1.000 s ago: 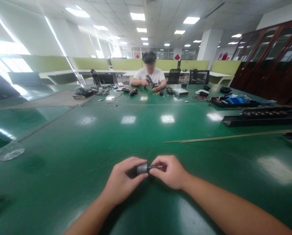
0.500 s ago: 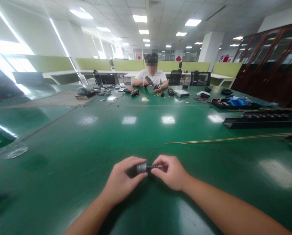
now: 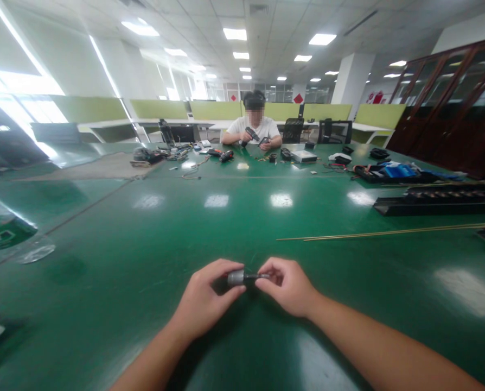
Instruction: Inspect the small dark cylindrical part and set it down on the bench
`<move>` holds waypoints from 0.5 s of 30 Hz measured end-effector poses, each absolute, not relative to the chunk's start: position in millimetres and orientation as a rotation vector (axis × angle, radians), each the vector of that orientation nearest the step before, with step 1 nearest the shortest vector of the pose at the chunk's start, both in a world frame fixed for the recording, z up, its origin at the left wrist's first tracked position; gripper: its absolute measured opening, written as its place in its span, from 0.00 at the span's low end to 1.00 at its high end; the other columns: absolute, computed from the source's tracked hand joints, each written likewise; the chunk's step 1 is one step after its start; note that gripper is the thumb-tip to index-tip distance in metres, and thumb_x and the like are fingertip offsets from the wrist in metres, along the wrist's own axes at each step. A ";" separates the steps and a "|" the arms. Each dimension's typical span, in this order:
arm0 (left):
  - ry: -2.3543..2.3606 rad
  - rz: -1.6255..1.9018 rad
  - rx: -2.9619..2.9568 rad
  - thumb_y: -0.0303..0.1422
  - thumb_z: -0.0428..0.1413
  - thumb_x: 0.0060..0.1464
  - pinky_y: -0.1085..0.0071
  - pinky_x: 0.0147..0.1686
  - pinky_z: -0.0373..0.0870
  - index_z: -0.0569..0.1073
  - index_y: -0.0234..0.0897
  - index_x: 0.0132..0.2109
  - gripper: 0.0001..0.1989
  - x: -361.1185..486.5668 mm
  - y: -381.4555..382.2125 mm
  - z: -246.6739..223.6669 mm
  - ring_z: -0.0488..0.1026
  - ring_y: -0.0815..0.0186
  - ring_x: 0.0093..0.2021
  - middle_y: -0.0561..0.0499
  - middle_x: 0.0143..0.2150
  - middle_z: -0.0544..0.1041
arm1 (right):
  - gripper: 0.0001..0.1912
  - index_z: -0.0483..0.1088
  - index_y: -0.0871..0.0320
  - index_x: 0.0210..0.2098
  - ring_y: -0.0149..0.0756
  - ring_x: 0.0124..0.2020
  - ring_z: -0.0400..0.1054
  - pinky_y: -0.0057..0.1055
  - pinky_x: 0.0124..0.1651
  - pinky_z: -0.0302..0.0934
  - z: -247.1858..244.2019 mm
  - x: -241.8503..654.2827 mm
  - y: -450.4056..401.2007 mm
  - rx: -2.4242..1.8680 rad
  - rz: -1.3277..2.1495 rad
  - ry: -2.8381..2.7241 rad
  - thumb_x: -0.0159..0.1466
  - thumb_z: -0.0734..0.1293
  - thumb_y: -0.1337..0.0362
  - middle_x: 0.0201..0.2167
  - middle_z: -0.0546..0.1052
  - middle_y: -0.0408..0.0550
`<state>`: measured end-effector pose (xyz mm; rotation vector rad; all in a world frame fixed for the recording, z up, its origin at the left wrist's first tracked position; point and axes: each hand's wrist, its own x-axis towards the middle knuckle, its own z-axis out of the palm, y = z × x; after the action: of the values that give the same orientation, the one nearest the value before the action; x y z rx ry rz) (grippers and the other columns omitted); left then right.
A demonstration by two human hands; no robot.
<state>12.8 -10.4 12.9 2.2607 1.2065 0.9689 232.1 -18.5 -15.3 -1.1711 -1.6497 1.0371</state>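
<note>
Low over the green table [image 3: 145,239], a small grey cylinder [image 3: 236,277] with a thin dark shaft [image 3: 251,276] lies level between my hands. My left hand [image 3: 208,298] grips the cylinder with thumb below and fingers above. At the shaft's right end, my right hand [image 3: 287,285] pinches its metallic tip between thumb and fingers. Part of the tip is hidden by those fingers. The exact kind of this part cannot be made out.
Thin brass-coloured rods [image 3: 368,234] and a black metal channel [image 3: 433,205] lie at the right. A clear bottle with a green label [image 3: 8,232] lies at the left. Across the table, a person [image 3: 253,127] holds a power drill among scattered tools and parts.
My right hand has slid slightly right along the shaft, so more of it shows. My left hand stays around the cylinder. The whole view has shifted a little.
</note>
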 end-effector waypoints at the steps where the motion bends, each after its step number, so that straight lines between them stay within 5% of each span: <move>1: 1.208 0.971 2.259 0.35 0.63 0.54 0.67 0.46 0.74 0.78 0.42 0.46 0.12 12.6 -10.4 13.2 0.77 0.62 0.43 0.50 0.43 0.80 | 0.06 0.74 0.60 0.33 0.28 0.22 0.62 0.24 0.25 0.54 -15.1 232.1 -18.6 -1.175 1.037 -1.647 0.58 0.71 0.64 0.21 0.71 0.40; 15: 1.311 0.951 2.183 0.36 0.64 0.51 0.68 0.45 0.72 0.78 0.44 0.45 0.12 9.0 -7.0 9.3 0.76 0.63 0.43 0.52 0.43 0.80 | 0.07 0.74 0.61 0.33 0.27 0.22 0.61 0.24 0.25 0.54 -19.8 230.0 -15.7 -1.221 1.009 -1.607 0.58 0.71 0.62 0.21 0.71 0.41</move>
<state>9.0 -7.0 9.3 2.1827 1.3106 0.9506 230.0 -15.7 -19.8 -1.2208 -1.6067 1.0090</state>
